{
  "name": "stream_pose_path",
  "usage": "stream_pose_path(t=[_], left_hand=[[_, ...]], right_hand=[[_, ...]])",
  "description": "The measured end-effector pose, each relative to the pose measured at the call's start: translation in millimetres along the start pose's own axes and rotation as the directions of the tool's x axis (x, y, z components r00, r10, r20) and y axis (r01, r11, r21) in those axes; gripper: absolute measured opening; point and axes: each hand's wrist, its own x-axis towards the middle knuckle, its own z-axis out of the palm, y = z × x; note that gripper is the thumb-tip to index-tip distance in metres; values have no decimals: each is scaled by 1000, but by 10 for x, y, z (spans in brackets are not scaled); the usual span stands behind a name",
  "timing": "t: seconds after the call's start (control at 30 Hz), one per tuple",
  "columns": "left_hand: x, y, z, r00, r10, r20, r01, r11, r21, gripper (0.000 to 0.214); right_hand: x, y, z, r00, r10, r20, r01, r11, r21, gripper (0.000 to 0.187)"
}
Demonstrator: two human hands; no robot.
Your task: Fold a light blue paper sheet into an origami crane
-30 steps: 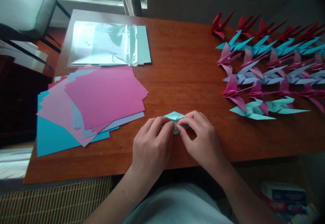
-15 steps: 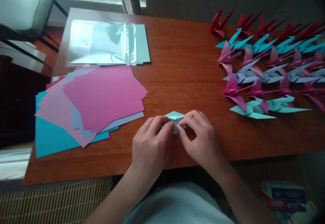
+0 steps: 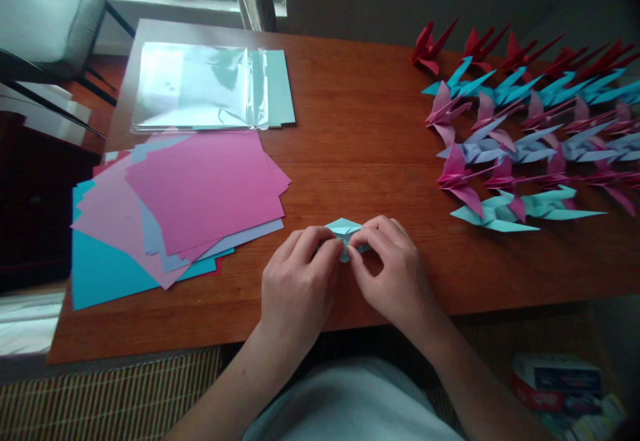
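Note:
A small piece of pale mint origami paper (image 3: 343, 227), folded into a pointed shape, is between my two hands near the table's front edge. My left hand (image 3: 300, 274) pinches its left side with thumb and forefinger. On the other side, my right hand (image 3: 393, 264) pinches the paper in the same way. The fingertips of both hands nearly meet at its middle and hide much of the folds. To the right stand mint paper cranes (image 3: 500, 210), the row closest to me.
Loose pink, lilac and blue paper sheets (image 3: 210, 187) overlap on the left. Behind them lies a clear packet (image 3: 195, 87) of mint paper. Rows of magenta, lavender, pink, blue and red cranes (image 3: 427, 47) fill the table's right side. A chair (image 3: 50, 14) stands beyond the left edge.
The view has shifted very slightly. Both hands keep their pinch on the mint paper, with hardly any visible movement.

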Motion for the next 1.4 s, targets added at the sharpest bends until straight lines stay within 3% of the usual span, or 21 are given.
stream_pose_path(t=[0.53, 0.97, 1.2, 1.4], left_hand=[[8, 12, 14, 1000, 9, -15, -8, 999, 48, 8], [13, 32, 17, 1000, 17, -18, -14, 992, 126, 11], [8, 36, 18, 999, 35, -20, -31, 989, 146, 9], [-9, 6, -43, 996, 88, 25, -91, 984, 153, 18]], right_hand=[[-21, 8, 47, 999, -6, -39, 5, 999, -33, 13], [-58, 86, 76, 993, -46, -106, 42, 998, -45, 34], [-74, 55, 75, 995, -48, -89, 43, 998, -56, 11], [-76, 73, 89, 996, -57, -68, 53, 997, -64, 12]])
